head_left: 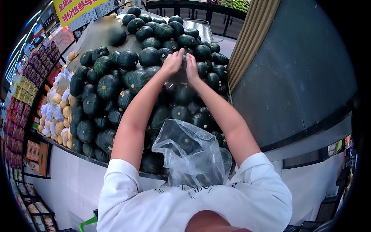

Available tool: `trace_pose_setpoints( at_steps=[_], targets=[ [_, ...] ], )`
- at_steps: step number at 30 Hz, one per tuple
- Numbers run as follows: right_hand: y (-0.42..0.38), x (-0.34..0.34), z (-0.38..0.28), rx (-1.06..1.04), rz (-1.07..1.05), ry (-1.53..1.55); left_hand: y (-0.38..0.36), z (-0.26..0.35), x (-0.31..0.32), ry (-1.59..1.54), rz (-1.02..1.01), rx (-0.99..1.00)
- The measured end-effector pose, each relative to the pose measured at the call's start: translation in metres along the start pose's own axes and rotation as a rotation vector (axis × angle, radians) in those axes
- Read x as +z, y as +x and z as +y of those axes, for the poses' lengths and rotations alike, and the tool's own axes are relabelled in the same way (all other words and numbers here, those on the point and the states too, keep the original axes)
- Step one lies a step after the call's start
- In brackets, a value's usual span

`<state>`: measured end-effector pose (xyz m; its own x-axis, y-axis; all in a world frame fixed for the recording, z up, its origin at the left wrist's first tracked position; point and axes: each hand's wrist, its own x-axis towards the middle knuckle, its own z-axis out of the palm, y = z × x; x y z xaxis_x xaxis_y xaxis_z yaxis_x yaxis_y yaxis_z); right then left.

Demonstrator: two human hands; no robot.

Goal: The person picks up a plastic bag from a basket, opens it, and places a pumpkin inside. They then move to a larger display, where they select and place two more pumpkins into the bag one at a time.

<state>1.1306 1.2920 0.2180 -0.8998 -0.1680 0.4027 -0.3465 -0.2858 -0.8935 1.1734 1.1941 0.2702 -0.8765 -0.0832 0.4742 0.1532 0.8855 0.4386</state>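
Observation:
Both arms stretch far out over a pile of dark green kabocha pumpkins. My left hand [174,62] has its fingers extended, palm turned inward, among the pumpkins at the back. Just to its right, my right hand [191,68] faces it with straight fingers held side by side. A narrow gap separates the hands, and a dark pumpkin [188,51] shows at the fingertips. Nearby lie a round pumpkin [149,57] on the left and another pumpkin [202,52] on the right. Below the forearms, a crumpled clear plastic bag [193,152] rests against the front pumpkins and my shirt.
Pale yellow-brown produce [58,127], partly in white foam nets, borders the pile on the left. A slatted wooden post [253,36] and a grey panel [297,73] stand close on the right. Packaged goods [19,112] fill shelves at far left.

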Motion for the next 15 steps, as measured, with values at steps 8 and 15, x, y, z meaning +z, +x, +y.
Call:
trace_pose_setpoints(
  at_steps=[8,15],
  targets=[
    [-0.020,-0.013,0.033,0.082,-0.216,-0.318,0.001,0.002,-0.007,-0.106,-0.264,-0.257],
    [-0.049,-0.036,0.008,0.342,-0.366,-0.250,-0.006,0.014,-0.015,-0.096,-0.418,-0.320]
  ],
)
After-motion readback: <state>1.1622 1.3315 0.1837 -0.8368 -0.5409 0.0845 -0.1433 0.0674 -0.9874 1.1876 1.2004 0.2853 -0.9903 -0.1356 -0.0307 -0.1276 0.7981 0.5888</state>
